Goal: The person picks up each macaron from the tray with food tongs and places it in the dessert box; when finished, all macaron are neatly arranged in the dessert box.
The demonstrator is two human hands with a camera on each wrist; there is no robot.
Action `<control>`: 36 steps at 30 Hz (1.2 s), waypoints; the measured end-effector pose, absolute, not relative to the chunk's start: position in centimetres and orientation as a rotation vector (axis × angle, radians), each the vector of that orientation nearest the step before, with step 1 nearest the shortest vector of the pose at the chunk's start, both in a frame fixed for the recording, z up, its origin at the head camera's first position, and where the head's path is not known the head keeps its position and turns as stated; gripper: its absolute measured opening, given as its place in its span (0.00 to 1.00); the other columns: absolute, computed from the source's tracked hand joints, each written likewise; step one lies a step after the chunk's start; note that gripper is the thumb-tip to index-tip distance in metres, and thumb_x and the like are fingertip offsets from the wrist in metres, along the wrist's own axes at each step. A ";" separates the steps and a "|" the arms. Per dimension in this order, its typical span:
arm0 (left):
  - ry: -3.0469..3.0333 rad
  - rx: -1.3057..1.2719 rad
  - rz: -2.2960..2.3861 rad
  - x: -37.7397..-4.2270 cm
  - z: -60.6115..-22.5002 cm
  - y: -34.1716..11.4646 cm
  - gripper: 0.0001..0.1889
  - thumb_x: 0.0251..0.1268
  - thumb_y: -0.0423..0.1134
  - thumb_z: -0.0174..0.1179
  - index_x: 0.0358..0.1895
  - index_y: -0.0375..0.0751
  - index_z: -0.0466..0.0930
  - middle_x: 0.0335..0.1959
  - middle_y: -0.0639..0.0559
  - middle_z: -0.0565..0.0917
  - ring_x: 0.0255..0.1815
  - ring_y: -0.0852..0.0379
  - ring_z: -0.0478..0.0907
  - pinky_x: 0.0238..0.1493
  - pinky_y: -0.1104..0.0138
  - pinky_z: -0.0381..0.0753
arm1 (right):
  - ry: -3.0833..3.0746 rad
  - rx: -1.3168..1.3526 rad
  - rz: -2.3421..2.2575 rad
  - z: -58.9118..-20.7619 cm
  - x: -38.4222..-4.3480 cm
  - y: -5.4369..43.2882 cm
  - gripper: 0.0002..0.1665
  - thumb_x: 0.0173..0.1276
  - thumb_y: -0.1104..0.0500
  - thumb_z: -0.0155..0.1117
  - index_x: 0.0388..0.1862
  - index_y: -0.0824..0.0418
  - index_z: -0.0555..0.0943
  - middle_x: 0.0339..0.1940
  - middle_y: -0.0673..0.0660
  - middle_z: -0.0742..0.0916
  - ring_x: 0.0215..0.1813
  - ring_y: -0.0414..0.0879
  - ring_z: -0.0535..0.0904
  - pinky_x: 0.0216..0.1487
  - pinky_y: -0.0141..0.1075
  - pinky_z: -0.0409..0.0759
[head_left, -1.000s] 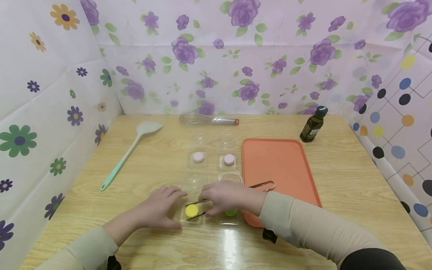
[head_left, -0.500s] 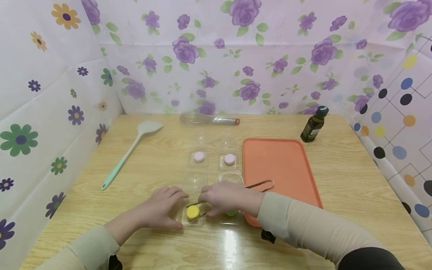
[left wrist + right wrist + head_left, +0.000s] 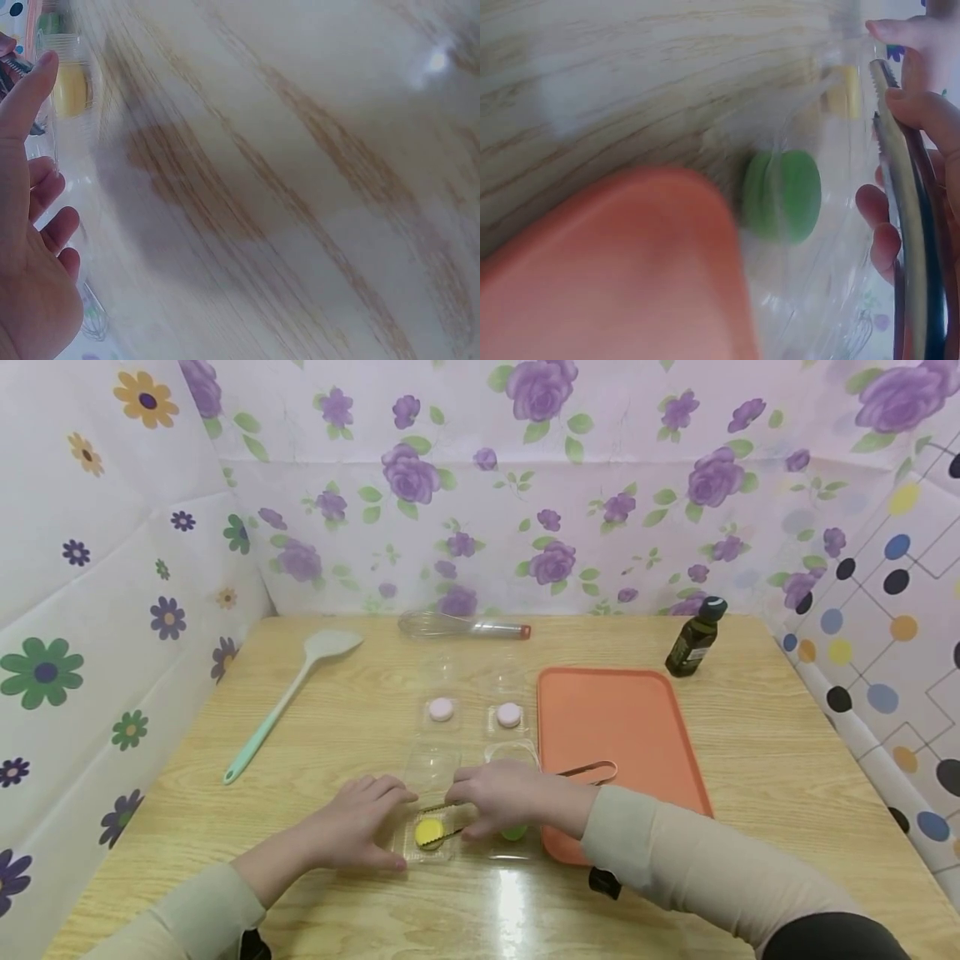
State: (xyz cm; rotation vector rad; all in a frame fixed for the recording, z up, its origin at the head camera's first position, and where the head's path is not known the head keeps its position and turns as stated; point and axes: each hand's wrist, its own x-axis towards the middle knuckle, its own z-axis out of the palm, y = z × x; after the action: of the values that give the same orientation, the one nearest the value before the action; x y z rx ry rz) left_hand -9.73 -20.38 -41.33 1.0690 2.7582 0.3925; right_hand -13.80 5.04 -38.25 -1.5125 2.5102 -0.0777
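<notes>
My right hand (image 3: 498,795) holds metal tongs (image 3: 913,247), their looped end (image 3: 606,767) over the tray. The tongs' toothed tips stand apart at a yellow macaron (image 3: 428,833), one tip overlapping its top. This macaron sits in the front left clear plastic box (image 3: 406,845), whose lid (image 3: 431,764) is folded back. Beside the box rests my left hand (image 3: 347,827), thumb at its front corner and fingers near its back edge; in the left wrist view its fingers are spread and loose. A green macaron (image 3: 799,196) lies in the neighbouring box, partly hidden under my right hand in the head view.
Two more clear boxes behind hold pink macarons (image 3: 441,709). An orange tray (image 3: 622,710) lies to the right, a dark bottle (image 3: 693,639) behind it. A whisk (image 3: 465,626) lies at the back, a mint-handled spatula (image 3: 292,693) at left.
The tongs held the yellow macaron between their tips; it moved slightly right and down into the box. Now the tips have come off its sides. My left hand stays almost still.
</notes>
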 end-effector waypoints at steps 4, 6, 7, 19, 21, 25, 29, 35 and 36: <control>2.760 1.080 0.393 -9.7 -41.3 -20.3 0.42 0.42 0.61 0.69 0.60 0.42 0.69 0.56 0.50 0.70 0.51 0.52 0.66 0.52 0.53 0.68 | 2.525 -1.508 -0.157 -38.2 -14.0 6.0 0.27 0.57 0.43 0.67 0.54 0.51 0.80 0.47 0.45 0.81 0.39 0.37 0.78 0.35 0.30 0.77; 2.764 1.083 0.390 -9.7 -41.3 -20.3 0.42 0.42 0.62 0.69 0.60 0.41 0.69 0.55 0.50 0.70 0.51 0.52 0.67 0.51 0.53 0.69 | 2.522 -1.519 -0.222 -38.0 -14.1 6.7 0.26 0.57 0.44 0.67 0.53 0.52 0.80 0.48 0.46 0.81 0.41 0.38 0.78 0.39 0.31 0.78; 2.766 1.086 0.388 -9.7 -41.3 -20.3 0.42 0.42 0.62 0.69 0.60 0.41 0.69 0.55 0.50 0.71 0.51 0.52 0.67 0.51 0.53 0.69 | 2.524 -1.516 -0.248 -38.0 -14.2 7.0 0.26 0.58 0.45 0.67 0.54 0.52 0.79 0.48 0.46 0.81 0.42 0.39 0.78 0.40 0.32 0.78; 2.768 1.089 0.389 -9.9 -41.3 -20.4 0.43 0.41 0.63 0.69 0.60 0.42 0.69 0.55 0.51 0.71 0.51 0.53 0.67 0.54 0.53 0.67 | 2.576 -1.374 -0.524 -38.1 -15.6 12.2 0.25 0.60 0.51 0.66 0.55 0.57 0.79 0.49 0.51 0.81 0.33 0.39 0.78 0.37 0.32 0.77; 2.769 1.088 0.389 -9.9 -41.2 -20.4 0.43 0.41 0.63 0.69 0.61 0.41 0.68 0.55 0.51 0.71 0.52 0.52 0.67 0.54 0.53 0.67 | 2.606 -1.340 -0.556 -38.2 -15.9 13.2 0.25 0.59 0.51 0.67 0.55 0.58 0.79 0.48 0.51 0.81 0.31 0.39 0.76 0.34 0.32 0.75; 2.765 1.067 0.405 -9.9 -41.0 -20.3 0.46 0.40 0.62 0.70 0.63 0.40 0.67 0.56 0.49 0.71 0.54 0.50 0.67 0.56 0.51 0.66 | 2.673 -1.287 -0.591 -38.6 -16.3 15.4 0.25 0.59 0.53 0.68 0.54 0.59 0.79 0.46 0.52 0.81 0.32 0.42 0.77 0.32 0.32 0.75; 2.758 1.031 0.424 -10.1 -40.9 -20.2 0.46 0.40 0.61 0.70 0.64 0.41 0.66 0.59 0.48 0.70 0.58 0.48 0.65 0.59 0.49 0.63 | 2.752 -1.217 -0.595 -39.2 -16.6 17.6 0.25 0.58 0.53 0.69 0.54 0.59 0.80 0.47 0.53 0.81 0.33 0.43 0.77 0.32 0.33 0.75; 2.778 1.043 0.443 -10.4 -40.8 -19.9 0.46 0.42 0.62 0.69 0.64 0.39 0.67 0.59 0.45 0.70 0.60 0.46 0.65 0.58 0.47 0.64 | 2.882 -1.146 -0.548 -40.2 -17.2 20.5 0.24 0.56 0.51 0.70 0.52 0.58 0.81 0.45 0.51 0.82 0.33 0.42 0.78 0.31 0.33 0.76; 2.778 1.051 0.447 -10.5 -40.7 -19.9 0.46 0.42 0.62 0.69 0.64 0.39 0.67 0.59 0.45 0.70 0.59 0.46 0.65 0.57 0.47 0.64 | 2.901 -1.130 -0.540 -40.3 -17.3 21.0 0.24 0.56 0.51 0.70 0.51 0.58 0.81 0.44 0.51 0.82 0.33 0.42 0.79 0.30 0.33 0.76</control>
State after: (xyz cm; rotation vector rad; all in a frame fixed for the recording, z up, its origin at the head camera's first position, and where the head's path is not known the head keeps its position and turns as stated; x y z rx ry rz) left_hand -10.46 -19.85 -40.74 1.0505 2.7779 0.4475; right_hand -17.26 20.98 -40.30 -1.1302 2.9014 -0.5398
